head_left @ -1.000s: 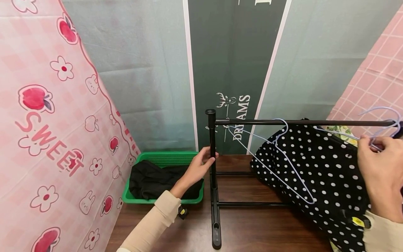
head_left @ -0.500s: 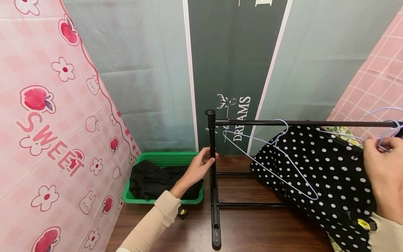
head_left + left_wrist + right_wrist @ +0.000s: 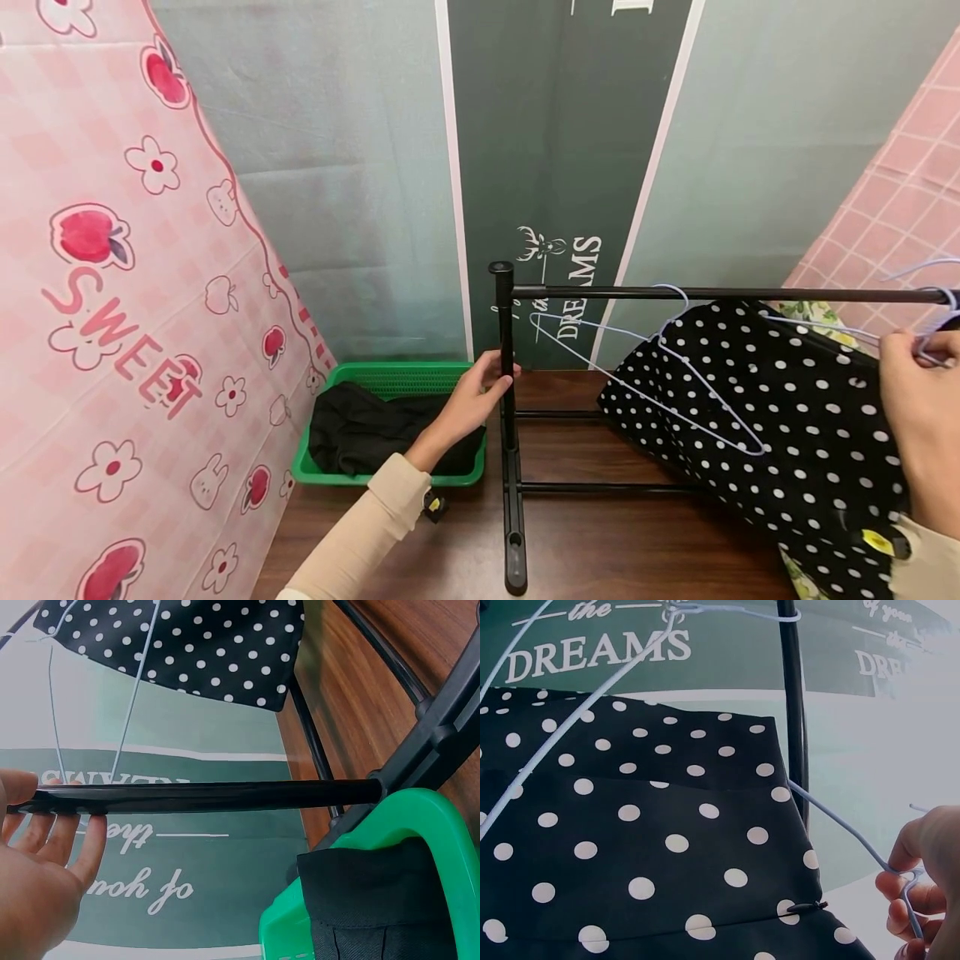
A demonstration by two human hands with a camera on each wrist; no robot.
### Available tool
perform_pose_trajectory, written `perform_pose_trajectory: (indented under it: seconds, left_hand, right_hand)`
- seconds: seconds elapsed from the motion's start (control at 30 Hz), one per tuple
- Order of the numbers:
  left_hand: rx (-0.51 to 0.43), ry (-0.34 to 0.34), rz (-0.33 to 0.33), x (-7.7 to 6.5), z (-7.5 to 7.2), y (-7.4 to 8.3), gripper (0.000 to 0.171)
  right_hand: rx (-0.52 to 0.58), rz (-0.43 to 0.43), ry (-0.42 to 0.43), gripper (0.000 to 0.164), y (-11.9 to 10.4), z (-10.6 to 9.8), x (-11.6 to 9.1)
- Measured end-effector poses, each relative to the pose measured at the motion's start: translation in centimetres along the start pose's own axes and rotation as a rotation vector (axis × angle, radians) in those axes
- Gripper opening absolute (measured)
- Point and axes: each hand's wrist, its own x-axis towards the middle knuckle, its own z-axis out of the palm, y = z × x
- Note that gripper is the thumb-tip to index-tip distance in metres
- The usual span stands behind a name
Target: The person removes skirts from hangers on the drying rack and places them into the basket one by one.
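My left hand point(image 3: 474, 402) grips the black upright post point(image 3: 507, 329) of a clothes rack, thumb on one side and fingers on the other. At the right edge of the head view, my right hand point(image 3: 926, 417) pinches a light-blue hanger point(image 3: 844, 825) just below its hook. This hanger's hook lies at the top rail point(image 3: 780, 293). From it hangs a black garment with white polka dots point(image 3: 750, 417), which slants down to the right. An unused light-blue hanger point(image 3: 660, 337) hangs on the rail in front of the dotted cloth.
Left of the rack, a green basket point(image 3: 390, 481) holds folded black clothing point(image 3: 348, 429). The rack's foot point(image 3: 514, 533) stands on a brown wood-grain surface point(image 3: 600, 550). Yellow-green printed cloth point(image 3: 813, 315) shows behind the dotted garment. Printed curtains point(image 3: 352, 208) enclose the space.
My right hand has moved a little to the right along the rail, and its hanger and dotted garment with it. The unused hanger has swung slightly. My left hand stays on the post.
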Motion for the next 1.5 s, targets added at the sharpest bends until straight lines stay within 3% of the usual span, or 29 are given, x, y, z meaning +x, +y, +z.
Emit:
perform_pose_trajectory:
  seconds: [0.3, 0.5, 0.67, 0.8, 0.93, 1.07, 1.33, 1.5]
  left_hand:
    - [0.011, -0.010, -0.008, -0.1, 0.0, 0.0, 0.037]
    - [0.009, -0.014, -0.012, -0.2, 0.0, -0.2, 0.037]
    - [0.009, -0.008, -0.010, -0.3, 0.0, 0.0, 0.037]
    - [0.012, -0.015, -0.011, -0.1, -0.1, -0.2, 0.037]
    - [0.022, 0.000, -0.013, 0.2, 0.2, -1.6, 0.037]
    - [0.027, 0.034, -0.016, 0.6, 0.6, -3.4, 0.037]
    - [0.026, 0.046, 0.017, 0.6, 0.5, -3.8, 0.037]
    - [0.017, 0.037, 0.034, 0.7, 0.5, -3.9, 0.038]
  right_hand:
    - [-0.001, -0.039, 0.061, 0.028, 1.0, 0.2, 0.6]
    - [0.007, -0.060, 0.080, 0.029, -0.2, -0.2, -0.1]
    - [0.006, -0.101, 0.088, 0.029, 0.4, 0.0, 0.2]
    - [0.023, -0.081, 0.081, 0.030, 0.1, -0.2, 0.0]
    - [0.034, -0.068, 0.069, 0.030, -0.2, -0.4, -0.1]
    - [0.031, -0.121, 0.099, 0.030, -0.3, -0.3, -0.1]
    - [0.080, -0.093, 0.109, 0.033, -0.1, -0.2, -0.4]
    - [0.077, -0.129, 0.130, 0.034, -0.4, -0.4, -0.7]
